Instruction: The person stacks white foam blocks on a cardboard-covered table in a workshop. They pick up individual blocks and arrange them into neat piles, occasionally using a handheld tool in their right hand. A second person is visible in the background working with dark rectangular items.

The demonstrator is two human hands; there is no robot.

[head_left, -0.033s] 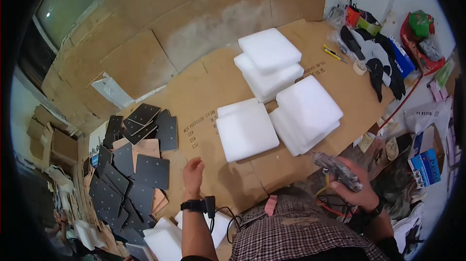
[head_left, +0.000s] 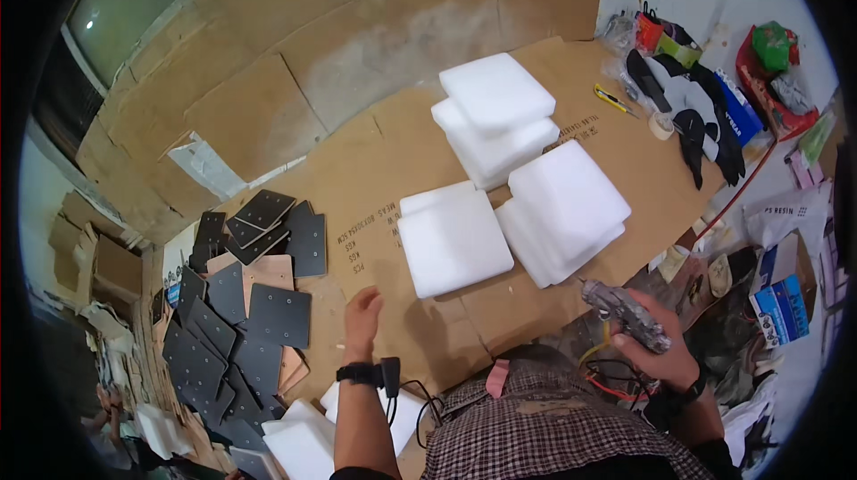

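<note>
We see the right hand [head_left: 674, 357] with its fingers clamped around a grey, crusted gun-like tool [head_left: 636, 318], just beside the near edge of the right-hand stack of white foam blocks [head_left: 571, 203], which lies ahead and to the left of those fingers. The tool's long axis slants with its narrow tip leftward and away from us, toward that stack's near corner. Well to the left of the same stack, our left hand [head_left: 361, 315] hovers at the cardboard-covered desk [head_left: 357, 212], fingers curled, though we cannot tell whether they meet.
</note>
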